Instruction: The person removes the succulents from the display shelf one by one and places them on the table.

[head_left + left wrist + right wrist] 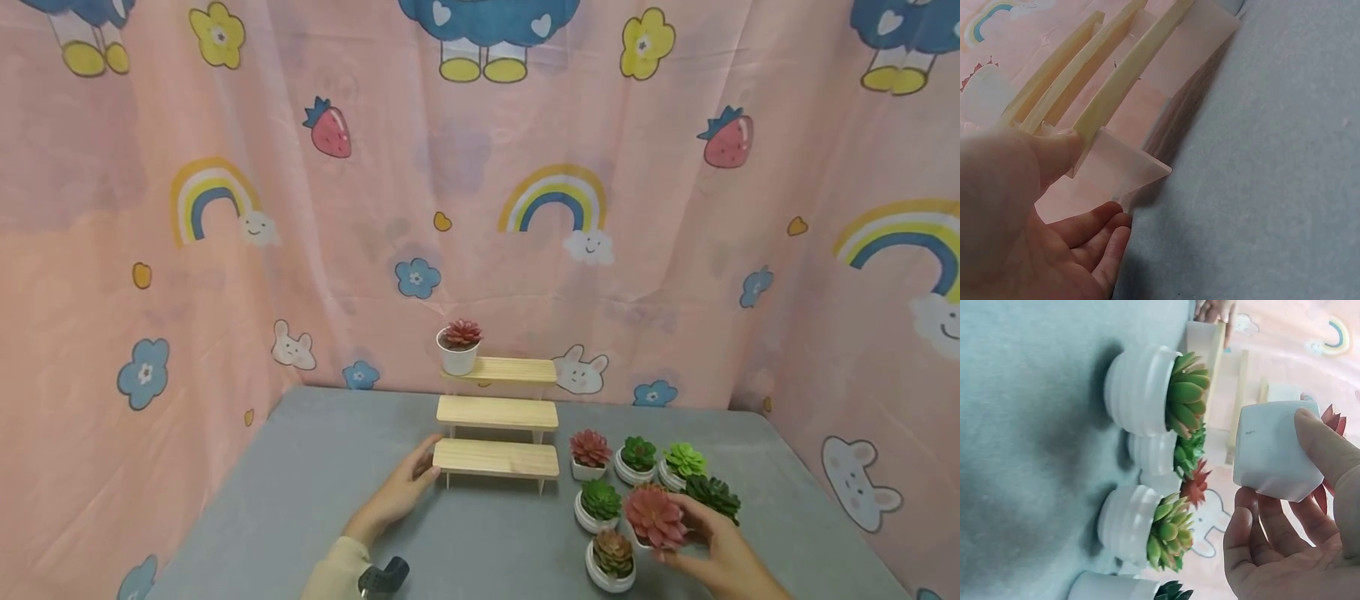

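My right hand [716, 546] holds a pink-red potted succulent [656, 515] by its white angular pot [1275, 447], thumb on one side and fingers on the other. In the right wrist view the pot is lifted and tilted beside the other plants. At the left end of a three-tier wooden display shelf [495, 458] is my left hand [397, 492]. Its thumb touches the end of the lowest board [1132, 78], while the other fingers [1113, 250] extend loosely near the clear leg. A red succulent in a round white pot [459, 358] stands on the top tier's left end.
Right of the shelf, several potted succulents stand close together on the grey tabletop [300, 467], among them a red one [590, 454], a bright green one [682, 465] and a brownish one [611, 560]. A pink printed curtain [465, 167] hangs behind the table.
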Demonstrator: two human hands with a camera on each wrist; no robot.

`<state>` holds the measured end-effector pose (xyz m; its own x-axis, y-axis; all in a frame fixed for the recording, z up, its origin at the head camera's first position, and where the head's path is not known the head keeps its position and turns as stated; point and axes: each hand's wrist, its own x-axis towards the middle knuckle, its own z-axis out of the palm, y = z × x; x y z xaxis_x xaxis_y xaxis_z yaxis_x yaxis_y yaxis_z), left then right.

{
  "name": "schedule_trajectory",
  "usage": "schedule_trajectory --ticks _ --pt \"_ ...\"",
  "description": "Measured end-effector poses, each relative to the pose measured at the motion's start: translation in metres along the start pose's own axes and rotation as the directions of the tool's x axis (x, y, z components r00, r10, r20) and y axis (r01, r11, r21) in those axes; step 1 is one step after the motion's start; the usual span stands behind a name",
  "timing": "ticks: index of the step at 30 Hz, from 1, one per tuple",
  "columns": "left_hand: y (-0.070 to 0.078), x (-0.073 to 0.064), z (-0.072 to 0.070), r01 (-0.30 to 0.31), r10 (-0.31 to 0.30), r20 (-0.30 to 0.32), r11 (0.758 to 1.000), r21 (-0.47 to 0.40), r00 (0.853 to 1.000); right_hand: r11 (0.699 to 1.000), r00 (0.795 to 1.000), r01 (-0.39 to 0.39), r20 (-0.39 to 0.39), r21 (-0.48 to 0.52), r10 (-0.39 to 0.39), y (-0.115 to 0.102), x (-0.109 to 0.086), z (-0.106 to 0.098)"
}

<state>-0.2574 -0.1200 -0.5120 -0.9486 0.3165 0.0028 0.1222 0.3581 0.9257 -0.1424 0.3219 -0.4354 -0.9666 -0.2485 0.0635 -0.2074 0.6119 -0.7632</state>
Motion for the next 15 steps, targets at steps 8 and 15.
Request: schedule_trajectory --ticks 8,15 --pt "0.002 0.002 0.000 0.005 -0.005 -0.012 1.000 0.019 1.000 0.998 0.996 -0.056 0.072 0.035 0.054 0.015 -0.005 -0.003" --pt "0.001 0.002 0.000 -0.001 0.001 -0.004 1.000 0.018 1.000 0.992 0.989 -0.093 0.123 0.086 0.082 0.032 -0.012 0.000"
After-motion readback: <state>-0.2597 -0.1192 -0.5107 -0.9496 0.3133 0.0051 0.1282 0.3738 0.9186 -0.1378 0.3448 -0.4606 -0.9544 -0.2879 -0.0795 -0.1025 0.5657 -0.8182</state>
